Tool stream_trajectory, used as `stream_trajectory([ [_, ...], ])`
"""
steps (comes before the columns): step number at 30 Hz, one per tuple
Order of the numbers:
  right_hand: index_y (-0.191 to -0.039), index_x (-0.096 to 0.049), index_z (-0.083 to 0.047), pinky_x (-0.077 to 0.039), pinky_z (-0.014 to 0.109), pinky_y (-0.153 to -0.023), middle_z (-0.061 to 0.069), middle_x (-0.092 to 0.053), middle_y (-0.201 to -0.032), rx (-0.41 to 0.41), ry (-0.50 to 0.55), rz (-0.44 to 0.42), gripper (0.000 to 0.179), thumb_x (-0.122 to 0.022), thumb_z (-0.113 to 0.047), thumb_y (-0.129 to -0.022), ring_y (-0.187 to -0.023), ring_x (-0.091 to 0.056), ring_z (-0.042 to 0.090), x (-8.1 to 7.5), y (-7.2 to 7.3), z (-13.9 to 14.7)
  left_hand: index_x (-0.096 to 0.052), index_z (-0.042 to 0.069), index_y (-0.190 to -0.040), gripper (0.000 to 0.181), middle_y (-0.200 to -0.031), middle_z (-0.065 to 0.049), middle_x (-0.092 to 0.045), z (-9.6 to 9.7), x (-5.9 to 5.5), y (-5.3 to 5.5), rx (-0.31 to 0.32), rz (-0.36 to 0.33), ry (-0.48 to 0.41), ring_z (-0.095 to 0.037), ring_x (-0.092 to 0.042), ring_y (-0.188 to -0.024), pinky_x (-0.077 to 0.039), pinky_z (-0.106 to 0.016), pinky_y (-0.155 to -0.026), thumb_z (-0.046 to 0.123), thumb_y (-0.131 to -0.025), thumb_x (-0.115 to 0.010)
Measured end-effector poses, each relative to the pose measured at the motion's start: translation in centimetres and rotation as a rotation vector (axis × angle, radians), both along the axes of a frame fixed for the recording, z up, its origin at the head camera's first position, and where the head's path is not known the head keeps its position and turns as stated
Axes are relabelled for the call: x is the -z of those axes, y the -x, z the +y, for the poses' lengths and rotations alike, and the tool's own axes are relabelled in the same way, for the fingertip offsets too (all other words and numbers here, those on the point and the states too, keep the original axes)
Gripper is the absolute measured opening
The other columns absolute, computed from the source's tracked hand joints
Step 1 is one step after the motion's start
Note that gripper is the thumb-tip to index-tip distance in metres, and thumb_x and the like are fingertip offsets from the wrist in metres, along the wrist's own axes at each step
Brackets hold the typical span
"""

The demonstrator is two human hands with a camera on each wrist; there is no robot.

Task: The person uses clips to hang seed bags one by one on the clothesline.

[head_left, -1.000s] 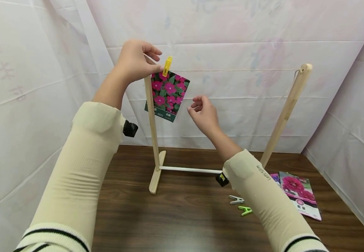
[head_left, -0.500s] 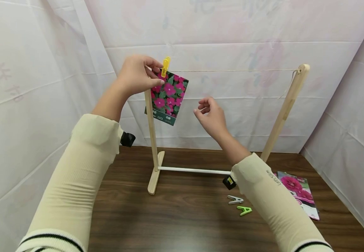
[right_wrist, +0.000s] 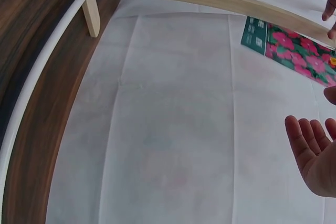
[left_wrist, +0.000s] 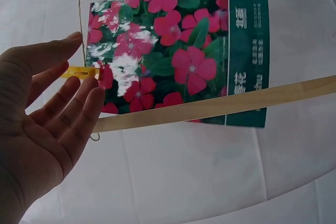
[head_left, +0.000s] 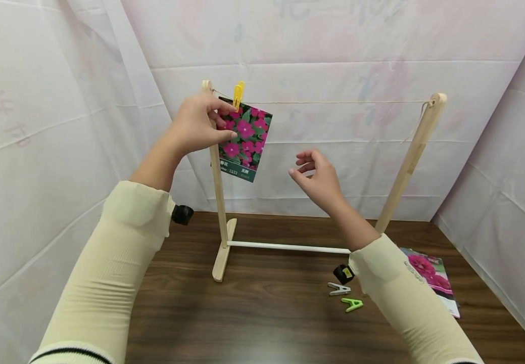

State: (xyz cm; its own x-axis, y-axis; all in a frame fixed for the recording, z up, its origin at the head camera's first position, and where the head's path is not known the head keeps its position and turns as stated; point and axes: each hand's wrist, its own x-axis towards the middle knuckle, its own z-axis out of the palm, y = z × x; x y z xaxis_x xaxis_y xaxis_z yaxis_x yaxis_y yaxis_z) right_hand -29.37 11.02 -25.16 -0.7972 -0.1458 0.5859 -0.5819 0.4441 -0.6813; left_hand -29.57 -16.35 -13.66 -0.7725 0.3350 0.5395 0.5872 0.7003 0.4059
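A seed packet (head_left: pixel 246 132) with pink flowers and a green band hangs tilted from the string (head_left: pixel 335 102), held by a yellow clothespin (head_left: pixel 239 92). My left hand (head_left: pixel 198 123) is at the packet's upper left corner, its thumb and fingers spread apart. In the left wrist view, fingertips of that hand (left_wrist: pixel 44 116) overlap the clothespin (left_wrist: pixel 81 72) and lie right by the packet's top edge. My right hand (head_left: pixel 319 178) hovers to the right of the packet with relaxed fingers and holds nothing; the right wrist view shows its palm (right_wrist: pixel 321 161).
The wooden stand has a left post (head_left: pixel 218 197), a right post (head_left: pixel 410 164) and a white crossbar (head_left: pixel 289 247). A grey clothespin (head_left: pixel 339 289) and a green clothespin (head_left: pixel 352 304) lie on the table (head_left: pixel 262 318). More packets (head_left: pixel 435 275) lie at right, partly behind my right sleeve.
My left hand has moved down from the clothespin's side, its thumb and fingers opening. My right hand has drawn away to the right and slightly down. The packet swings slightly.
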Motion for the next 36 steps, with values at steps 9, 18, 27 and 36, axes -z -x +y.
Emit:
stream_trajectory([
  [9,-0.116,-0.057,0.001,-0.055,0.040,-0.078,0.014,-0.062,-0.111,-0.012,-0.059,0.064,0.034,-0.072,-0.009,-0.088,-0.093,-0.063,0.025,1.0,-1.2,1.9,-0.068,0.000,-0.118,0.046,-0.102,-0.015,-0.061,0.5,1.9,-0.3,0.052,0.094,0.050,-0.024,-0.058,-0.094,-0.045,-0.035,-0.073,0.012,-0.076,-0.084],
  [18,-0.114,-0.058,0.002,-0.056,0.041,-0.073,0.014,-0.061,-0.108,-0.010,-0.098,0.149,0.032,-0.073,-0.006,-0.086,-0.092,-0.063,0.025,1.6,-2.7,3.4,-0.069,-0.001,-0.116,0.046,-0.106,-0.016,-0.062,1.0,3.7,-1.1,0.084,0.132,0.068,-0.027,-0.063,-0.088,-0.053,-0.039,-0.074,0.012,-0.075,-0.085],
  [27,-0.116,-0.057,0.002,-0.056,0.043,-0.074,0.017,-0.060,-0.111,-0.021,-0.137,0.171,0.033,-0.072,-0.005,-0.087,-0.095,-0.061,0.027,2.0,-4.1,4.6,-0.070,0.002,-0.116,0.044,-0.104,-0.013,-0.063,1.0,5.9,-2.0,0.124,0.191,0.073,-0.027,-0.056,-0.086,-0.049,-0.035,-0.066,0.013,-0.077,-0.084],
  [36,-0.116,-0.059,0.002,-0.057,0.041,-0.072,0.015,-0.059,-0.110,-0.014,-0.156,0.177,0.036,-0.075,-0.002,-0.084,-0.095,-0.061,0.026,3.0,-5.5,5.9,-0.071,0.002,-0.114,0.044,-0.102,-0.012,-0.063,1.1,8.4,-3.0,0.156,0.210,0.011,-0.024,-0.058,-0.087,-0.056,-0.034,-0.062,0.010,-0.073,-0.086],
])
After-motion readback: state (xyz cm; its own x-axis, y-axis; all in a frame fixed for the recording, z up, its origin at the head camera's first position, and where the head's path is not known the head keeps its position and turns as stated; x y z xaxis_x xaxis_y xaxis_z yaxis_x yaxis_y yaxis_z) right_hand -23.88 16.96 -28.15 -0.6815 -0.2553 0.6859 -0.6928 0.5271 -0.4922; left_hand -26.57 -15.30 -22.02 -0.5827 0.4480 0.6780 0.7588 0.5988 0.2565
